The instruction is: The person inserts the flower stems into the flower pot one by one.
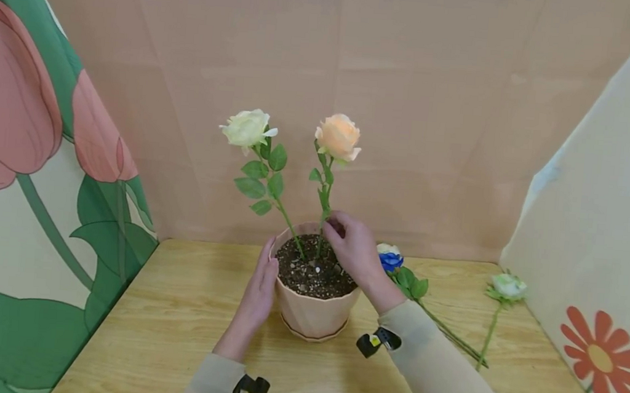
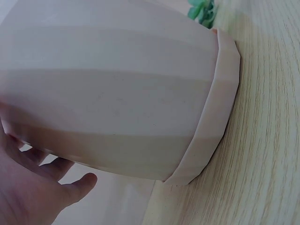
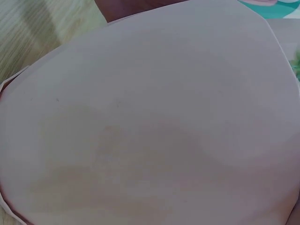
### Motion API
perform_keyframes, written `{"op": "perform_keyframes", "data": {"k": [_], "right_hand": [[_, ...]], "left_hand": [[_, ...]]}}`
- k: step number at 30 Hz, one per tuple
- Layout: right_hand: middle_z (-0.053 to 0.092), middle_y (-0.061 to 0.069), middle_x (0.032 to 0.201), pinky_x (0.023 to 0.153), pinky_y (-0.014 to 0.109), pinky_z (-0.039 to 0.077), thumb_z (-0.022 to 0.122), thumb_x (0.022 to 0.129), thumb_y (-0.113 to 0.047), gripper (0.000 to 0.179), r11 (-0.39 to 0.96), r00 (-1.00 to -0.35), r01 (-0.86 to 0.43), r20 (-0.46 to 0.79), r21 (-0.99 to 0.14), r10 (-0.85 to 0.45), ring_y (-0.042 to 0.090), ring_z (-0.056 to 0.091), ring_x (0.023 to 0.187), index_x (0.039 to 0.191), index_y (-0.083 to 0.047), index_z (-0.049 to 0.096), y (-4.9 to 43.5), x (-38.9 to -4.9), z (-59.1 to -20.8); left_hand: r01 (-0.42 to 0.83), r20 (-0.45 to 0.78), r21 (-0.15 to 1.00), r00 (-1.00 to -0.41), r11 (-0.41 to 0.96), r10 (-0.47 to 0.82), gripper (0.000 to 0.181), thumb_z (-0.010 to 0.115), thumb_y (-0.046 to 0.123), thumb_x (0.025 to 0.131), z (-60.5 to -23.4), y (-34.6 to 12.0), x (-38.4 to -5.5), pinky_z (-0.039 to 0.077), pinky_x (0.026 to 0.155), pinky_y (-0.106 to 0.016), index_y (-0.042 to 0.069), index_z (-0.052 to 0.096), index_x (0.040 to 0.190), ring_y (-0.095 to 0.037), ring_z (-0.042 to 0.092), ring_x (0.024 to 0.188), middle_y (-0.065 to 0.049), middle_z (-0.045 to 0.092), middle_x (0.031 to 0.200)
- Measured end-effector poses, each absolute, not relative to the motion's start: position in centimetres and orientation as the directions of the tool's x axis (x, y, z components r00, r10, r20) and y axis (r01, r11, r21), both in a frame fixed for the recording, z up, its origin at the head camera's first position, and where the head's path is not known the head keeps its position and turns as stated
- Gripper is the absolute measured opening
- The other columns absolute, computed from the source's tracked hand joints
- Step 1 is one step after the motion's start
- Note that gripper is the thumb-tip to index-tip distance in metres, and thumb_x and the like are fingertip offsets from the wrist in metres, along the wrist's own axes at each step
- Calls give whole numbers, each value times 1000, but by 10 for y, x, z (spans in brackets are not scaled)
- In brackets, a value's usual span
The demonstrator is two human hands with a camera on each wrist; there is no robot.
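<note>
A pale pink faceted flowerpot (image 1: 314, 313) full of dark soil (image 1: 308, 279) stands on its saucer (image 1: 312, 337) on the table. My left hand (image 1: 259, 284) rests against the pot's left side, its fingers fairly straight along the wall. Over the right part of the pot, my right hand (image 1: 352, 246) pinches the lower stem of a peach rose (image 1: 338, 136), which stands upright in the soil. To its left a cream rose (image 1: 247, 128) with green leaves leans left out of the same soil. In the right wrist view the pot wall (image 3: 140, 117) fills most of the picture.
Right of the pot, a blue rose (image 1: 390, 262) and a whitish one (image 1: 388, 249) lie on the wooden table (image 1: 184, 309), stems pointing to the front right. Another pale rose (image 1: 508, 286) lies near the right edge. Pinkish cloth (image 1: 249, 43) hangs behind; flower-printed panels stand at both sides.
</note>
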State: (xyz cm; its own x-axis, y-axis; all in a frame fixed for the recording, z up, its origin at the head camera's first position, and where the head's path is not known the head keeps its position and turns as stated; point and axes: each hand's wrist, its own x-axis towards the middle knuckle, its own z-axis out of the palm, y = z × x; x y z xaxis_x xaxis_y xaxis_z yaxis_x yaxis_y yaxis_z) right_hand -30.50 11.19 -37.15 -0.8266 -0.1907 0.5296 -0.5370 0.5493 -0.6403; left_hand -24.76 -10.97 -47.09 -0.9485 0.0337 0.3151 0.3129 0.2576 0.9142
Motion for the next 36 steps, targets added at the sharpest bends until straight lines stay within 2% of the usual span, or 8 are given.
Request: {"op": "perform_keyframes", "data": {"k": [7, 11, 16, 36], "right_hand": [[77, 6, 92, 72, 41, 59, 70, 111, -17, 14, 566, -810, -564, 536, -601, -238, 18, 68, 79, 113, -8, 80, 110, -306, -370], [77, 6, 89, 72, 40, 59, 68, 112, -17, 14, 568, -814, -564, 520, -599, -259, 17, 67, 77, 111, -9, 80, 108, -308, -370], [75, -1, 87, 70, 38, 59, 69, 112, -18, 13, 577, -808, -573, 519, -582, -278, 15, 66, 76, 111, -11, 81, 107, -309, -370], [77, 3, 84, 70, 39, 59, 71, 110, -16, 16, 595, -776, -611, 543, -521, -321, 14, 66, 73, 104, -7, 83, 107, -309, -372]], "left_hand": [[313, 316, 912, -948, 263, 33, 60, 26, 44, 122, -470, -110, -248, 15, 131, -69, 29, 15, 179, -45, 22, 164, -9, 17, 183], [311, 314, 914, -949, 261, 29, 60, 25, 44, 122, -469, -110, -248, 15, 131, -70, 29, 15, 179, -46, 22, 164, -10, 18, 183], [310, 314, 914, -949, 260, 25, 61, 25, 46, 122, -470, -109, -248, 16, 130, -70, 29, 15, 179, -46, 23, 164, -10, 18, 183], [314, 318, 912, -948, 263, 27, 59, 25, 41, 122, -470, -107, -247, 18, 130, -71, 28, 16, 179, -47, 26, 162, -10, 19, 183]]}}
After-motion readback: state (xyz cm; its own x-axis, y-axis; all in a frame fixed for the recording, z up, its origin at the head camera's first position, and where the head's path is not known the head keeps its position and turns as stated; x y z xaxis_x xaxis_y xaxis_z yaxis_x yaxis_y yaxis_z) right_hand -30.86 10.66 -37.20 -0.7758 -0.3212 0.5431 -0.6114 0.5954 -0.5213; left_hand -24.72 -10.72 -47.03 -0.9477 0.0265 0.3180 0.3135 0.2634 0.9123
